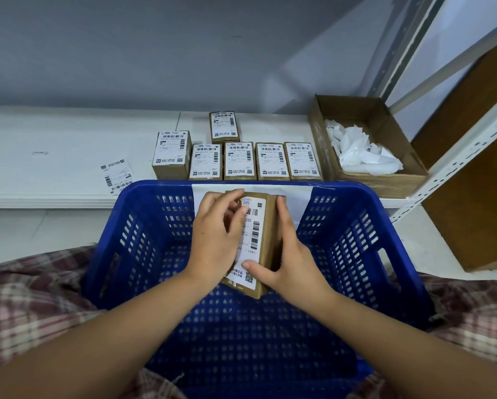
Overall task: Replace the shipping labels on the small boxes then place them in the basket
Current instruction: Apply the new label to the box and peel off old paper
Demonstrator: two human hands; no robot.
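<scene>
The person holds 1 small box (pixel 270 224) in both hands just above the blue basket (pixel 353 246), over its far half and near its far rim. The small box is plain brown cardboard, long and narrow, tilted so its top face looks up at the person. A white label (pixel 248 253) covers most of that face, printed with a barcode near the top, a second barcode down the right side, the digits 220, a line of characters and a QR code at the near end. The left hand (pixel 215 240) is curled round the box's far left corner, its fingertips on the top edge of the label; I cannot tell whether they pinch the label or only press it. The right hand (pixel 290 260) grips the right side with straight fingers along the cardboard and the thumb laid across the label's near end. Beyond the basket, on a white shelf (pixel 54 156), sit 6 more labelled boxes (pixel 238 160): 4 side by side, 1 to their left and 1 behind. Beyond the basket's left corner lies a loose label (pixel 116 175). Beyond its right corner stands an open carton (pixel 385 184) holding crumpled white scraps (pixel 362 151).
</scene>
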